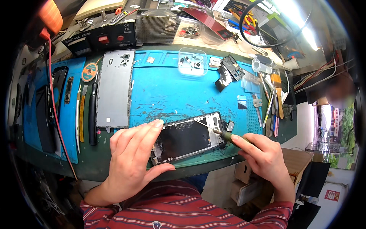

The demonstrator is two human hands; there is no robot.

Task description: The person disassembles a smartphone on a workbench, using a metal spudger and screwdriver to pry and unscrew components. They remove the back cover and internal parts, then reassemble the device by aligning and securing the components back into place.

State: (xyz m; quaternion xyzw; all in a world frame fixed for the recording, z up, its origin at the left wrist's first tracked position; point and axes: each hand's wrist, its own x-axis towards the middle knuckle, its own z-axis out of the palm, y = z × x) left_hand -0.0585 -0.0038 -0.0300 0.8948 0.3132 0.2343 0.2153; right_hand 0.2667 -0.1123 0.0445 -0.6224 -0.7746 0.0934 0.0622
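Note:
A phone frame (pixel 187 136), opened up with a dark flat inner area and silvery edges, lies tilted near the mat's front edge. My left hand (pixel 131 162) grips its left end, with fingers over the far edge and thumb along the near edge. In my right hand (pixel 263 154) is a slim hand tool (pixel 225 135) with a dark green handle and a thin metal tip. That tip reaches over the frame's upper right part; whether it touches is hard to tell. Beside the frame's right end sits a small dark module (pixel 230 126).
On the blue mat (pixel 164 87) stand a clear box of small parts (pixel 192 63) and a black bracket part (pixel 230 72). A grey phone back plate (pixel 114 89), black-handled tool (pixel 93 114) and solder spool (pixel 90 71) lie left. A red cable (pixel 57 114) crosses the left side; brushes (pixel 280 95) lie right.

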